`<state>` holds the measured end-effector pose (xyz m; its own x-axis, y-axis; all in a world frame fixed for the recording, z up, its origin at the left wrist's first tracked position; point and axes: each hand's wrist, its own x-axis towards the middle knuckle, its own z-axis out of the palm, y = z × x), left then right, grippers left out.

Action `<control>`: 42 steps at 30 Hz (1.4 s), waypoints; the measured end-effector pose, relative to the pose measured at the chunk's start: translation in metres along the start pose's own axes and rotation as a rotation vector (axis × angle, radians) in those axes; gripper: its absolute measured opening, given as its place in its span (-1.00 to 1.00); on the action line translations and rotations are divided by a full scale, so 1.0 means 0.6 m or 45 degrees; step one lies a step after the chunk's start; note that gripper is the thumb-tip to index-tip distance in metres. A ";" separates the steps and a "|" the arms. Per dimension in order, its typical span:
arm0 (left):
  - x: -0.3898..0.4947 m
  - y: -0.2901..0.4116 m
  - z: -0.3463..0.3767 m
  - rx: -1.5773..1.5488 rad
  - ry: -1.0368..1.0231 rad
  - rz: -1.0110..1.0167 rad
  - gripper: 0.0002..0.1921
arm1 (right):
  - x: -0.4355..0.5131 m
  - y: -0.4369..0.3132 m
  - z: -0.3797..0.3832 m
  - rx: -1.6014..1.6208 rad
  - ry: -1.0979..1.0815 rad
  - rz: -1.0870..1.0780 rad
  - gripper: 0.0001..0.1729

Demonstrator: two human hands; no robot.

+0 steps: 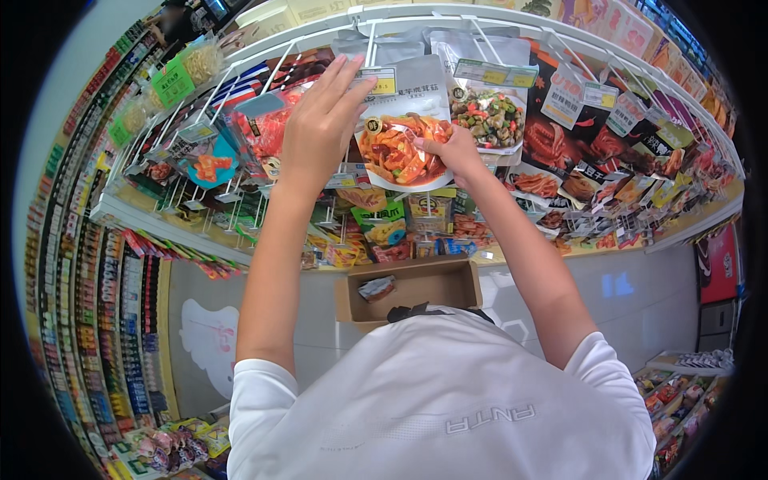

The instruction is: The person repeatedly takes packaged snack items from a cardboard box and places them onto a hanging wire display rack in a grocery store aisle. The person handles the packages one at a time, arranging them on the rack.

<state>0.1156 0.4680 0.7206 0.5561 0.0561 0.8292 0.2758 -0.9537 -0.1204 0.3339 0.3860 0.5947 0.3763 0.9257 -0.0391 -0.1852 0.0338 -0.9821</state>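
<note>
My right hand [459, 155] grips the lower right edge of a grey and white food pouch [403, 150], thumb on its front and the other fingers hidden. The pouch bears a picture of red-sauced food and hangs upright or is held at the rack; its top meets a wire hook. My left hand [324, 123] reaches up along the pouch's left side with fingers stretched out. Its fingertips are at a price tag [382, 80] on the hook's front end; whether they pinch it is unclear. Right of the pouch hangs another grey pouch [487, 111] picturing chopped vegetables.
A white wire rack [540, 25] with hooks spans the front, full of snack packets. Below it, an open cardboard box [432, 288] holds a small packet [377, 289]. Stocked shelves [90, 300] line the left, and a snack bin [678, 396] stands lower right. A person [180, 24] is far back left.
</note>
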 end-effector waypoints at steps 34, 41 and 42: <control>-0.188 0.039 0.178 -0.292 -0.452 -0.539 -0.55 | 0.107 0.034 0.007 -0.217 0.200 -0.185 -0.48; -0.192 0.037 0.191 -0.236 -0.568 -0.461 -0.55 | 0.085 0.026 0.022 -0.774 0.526 -0.391 -0.25; -0.190 0.039 0.191 -0.215 -0.595 -0.463 -0.55 | 0.079 0.025 0.024 -0.785 0.578 -0.403 -0.18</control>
<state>0.1486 0.4732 0.5606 0.7448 0.4740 0.4696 0.4058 -0.8805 0.2451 0.3360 0.4358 0.5807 0.6815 0.6604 0.3153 0.4723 -0.0679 -0.8788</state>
